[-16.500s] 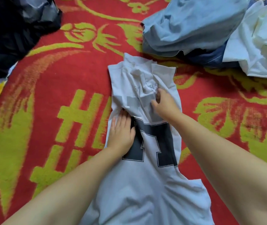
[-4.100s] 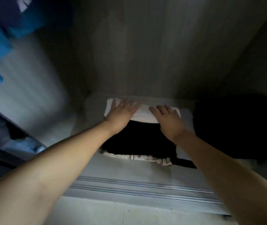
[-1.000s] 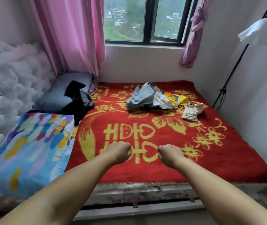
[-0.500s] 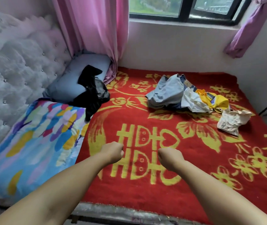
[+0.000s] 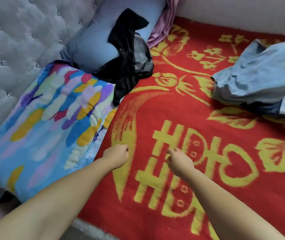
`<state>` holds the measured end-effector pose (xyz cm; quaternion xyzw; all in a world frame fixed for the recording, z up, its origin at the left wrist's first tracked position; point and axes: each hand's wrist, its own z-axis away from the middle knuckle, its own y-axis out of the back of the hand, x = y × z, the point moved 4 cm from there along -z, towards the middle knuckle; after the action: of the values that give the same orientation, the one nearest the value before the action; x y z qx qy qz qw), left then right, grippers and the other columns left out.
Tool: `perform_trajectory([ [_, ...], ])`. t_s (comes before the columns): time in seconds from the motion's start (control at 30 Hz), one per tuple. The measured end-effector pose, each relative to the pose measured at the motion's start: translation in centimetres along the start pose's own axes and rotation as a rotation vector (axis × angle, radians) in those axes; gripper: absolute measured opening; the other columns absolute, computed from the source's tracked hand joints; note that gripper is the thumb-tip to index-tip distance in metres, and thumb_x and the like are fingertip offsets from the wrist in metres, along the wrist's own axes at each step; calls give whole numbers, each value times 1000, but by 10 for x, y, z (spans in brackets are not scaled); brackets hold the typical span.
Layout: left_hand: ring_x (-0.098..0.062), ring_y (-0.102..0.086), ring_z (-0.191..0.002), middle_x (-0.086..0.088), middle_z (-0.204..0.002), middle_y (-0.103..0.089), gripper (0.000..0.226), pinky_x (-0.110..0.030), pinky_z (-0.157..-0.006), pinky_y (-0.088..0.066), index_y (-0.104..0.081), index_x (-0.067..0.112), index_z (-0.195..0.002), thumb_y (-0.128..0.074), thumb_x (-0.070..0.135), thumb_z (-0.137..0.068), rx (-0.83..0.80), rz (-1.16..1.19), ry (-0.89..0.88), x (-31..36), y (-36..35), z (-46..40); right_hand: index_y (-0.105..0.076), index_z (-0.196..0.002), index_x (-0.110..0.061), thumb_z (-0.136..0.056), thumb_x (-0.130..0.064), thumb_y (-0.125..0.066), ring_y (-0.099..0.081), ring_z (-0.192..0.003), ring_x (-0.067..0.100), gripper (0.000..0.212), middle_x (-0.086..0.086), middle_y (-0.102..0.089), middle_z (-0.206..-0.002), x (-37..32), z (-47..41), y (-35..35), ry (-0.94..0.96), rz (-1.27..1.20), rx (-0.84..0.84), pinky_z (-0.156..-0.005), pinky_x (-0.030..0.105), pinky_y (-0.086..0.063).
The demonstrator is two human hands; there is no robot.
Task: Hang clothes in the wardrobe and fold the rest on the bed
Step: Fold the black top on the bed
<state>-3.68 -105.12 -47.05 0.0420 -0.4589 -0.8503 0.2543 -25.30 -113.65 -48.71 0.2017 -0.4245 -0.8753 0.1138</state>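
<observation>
Two bare forearms reach forward over a bed covered by one red blanket (image 5: 181,104) with yellow patterns. The left hand (image 5: 116,156) is curled into a loose fist and holds nothing. The right hand (image 5: 179,161), just beside it with a gap between them, has its fingers bent inward, thumb and forefinger nearly meeting, and it too grips nothing. Both hover above the blanket (whether either touches it cannot be told).

One black garment (image 5: 129,54) lies crumpled well ahead of the left hand, draped partly over one pale blue pillow (image 5: 93,44) and spilling down onto the blanket. One heap of light blue clothes (image 5: 259,73) sits well ahead and to the right of the right hand; the number of pieces in it cannot be counted, and a white edge of cloth shows at its right side.

To the left of the left forearm lies one quilt (image 5: 48,125) with many-coloured brush-stroke patches. Beyond it stands one grey tufted headboard (image 5: 16,42). One pink curtain hem (image 5: 162,26) hangs just past the black garment.
</observation>
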Motion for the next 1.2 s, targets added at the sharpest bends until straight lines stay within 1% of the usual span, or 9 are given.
perform_trajectory([
  [0.07,-29,-53,-117,-8,-133,-51,42,-38,-87,-46,-46,18,-135,-40,20,-94,23,37,42,-25,-7,-44,-38,-140,-17,-99,-23,-37,-44,-124,28,42,10,-35,-145,-9,-54,-20,-21,-58,10,-88,42,-52],
  [0.2,-34,-46,-121,-14,-135,-41,48,-45,-92,-44,-37,13,-140,-42,14,-92,82,12,65,-64,-9,-125,-29,-148,-16,-97,-22,-43,-9,-147,27,53,10,-7,-161,-45,-139,-48,77,-111,170,-118,42,-18],
  [0.4,-34,-40,-125,-15,-139,-34,54,-48,-93,-41,-35,12,-141,-47,12,-88,244,4,19,-78,17,-225,-27,-150,-25,-99,-29,-36,1,-149,22,52,3,-8,-161,-70,-222,-74,179,-25,240,-117,50,4],
  [0.57,-33,-17,-143,-16,-159,0,79,-46,-107,-30,-10,19,-152,-51,12,-85,358,-148,57,-85,46,-296,-48,-140,-21,-86,-34,-34,-27,-143,25,57,7,-35,-153,-70,-231,-86,193,50,498,-116,52,-8],
  [0.7,-38,-39,-124,-20,-149,-21,86,-45,-96,-40,6,20,-153,-46,-4,-88,374,-138,64,-76,67,-331,-50,-139,-21,-83,-33,-36,-27,-142,24,58,8,-37,-152,-72,-232,-87,186,80,490,-113,54,-12],
  [0.77,-38,-49,-111,-19,-137,-33,76,-47,-85,-43,-2,16,-152,-42,-4,-91,302,-49,100,-71,74,-346,-50,-138,-20,-83,-33,-35,-24,-141,23,59,8,-37,-151,-70,-232,-87,178,102,485,-112,55,-13],
  [0.97,-45,-56,-97,-26,-107,-57,24,-40,-67,-36,-47,3,-105,-35,-2,-86,304,96,43,-75,76,-349,-50,-139,-19,-83,-33,-35,-23,-141,24,59,9,-38,-151,-72,-236,-82,183,142,505,-112,55,-10],
  [1.1,-40,-58,-94,-20,-88,-58,14,-34,-64,-33,-39,12,-74,-41,1,-82,211,166,47,-66,37,-312,-48,-140,-19,-84,-33,-34,-21,-142,23,60,9,-37,-152,-71,-237,-86,192,143,512,-114,53,-7],
  [1.2,-42,-59,-96,-21,-97,-62,23,-35,-64,-34,-32,15,-63,-43,4,-81,76,121,2,-54,3,-274,-47,-140,-21,-84,-34,-32,-23,-143,23,60,8,-36,-152,-68,-239,-89,186,127,491,-114,53,-8],
])
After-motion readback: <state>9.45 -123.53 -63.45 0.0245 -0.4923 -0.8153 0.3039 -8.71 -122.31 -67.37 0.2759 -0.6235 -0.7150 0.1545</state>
